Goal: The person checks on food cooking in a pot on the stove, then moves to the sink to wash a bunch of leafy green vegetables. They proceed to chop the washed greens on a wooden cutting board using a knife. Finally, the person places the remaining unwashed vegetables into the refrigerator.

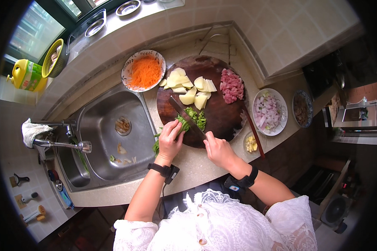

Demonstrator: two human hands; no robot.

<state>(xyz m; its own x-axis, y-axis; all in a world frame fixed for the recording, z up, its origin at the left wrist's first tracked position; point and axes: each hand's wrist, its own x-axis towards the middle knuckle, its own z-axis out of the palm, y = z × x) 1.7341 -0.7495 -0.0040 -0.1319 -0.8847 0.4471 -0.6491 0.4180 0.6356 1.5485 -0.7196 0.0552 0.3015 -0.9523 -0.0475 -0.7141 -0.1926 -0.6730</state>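
My right hand (218, 149) grips the handle of a kitchen knife (187, 117), its blade lying across chopped leafy greens. My left hand (170, 138) holds the bunch of greens (184, 125) on a round wooden cutting board (220, 116), beside the blade. Cut pieces of the greens (201, 120) lie right of the blade. Farther back on the board are pale yellow slices (179, 80), which look like potato, and a heap of diced raw meat (231, 86) at the right. Leafy ends hang over the board's left edge, next to the sink.
A steel sink (113, 163) with scraps lies left. Shredded carrot fills a bowl (124, 77) behind it. At right stand a plate of diced onion (285, 122), a small glass bowl of chopped yellow bits (260, 150) and a patterned bowl (309, 97). Chopsticks (254, 133) overhang the board.
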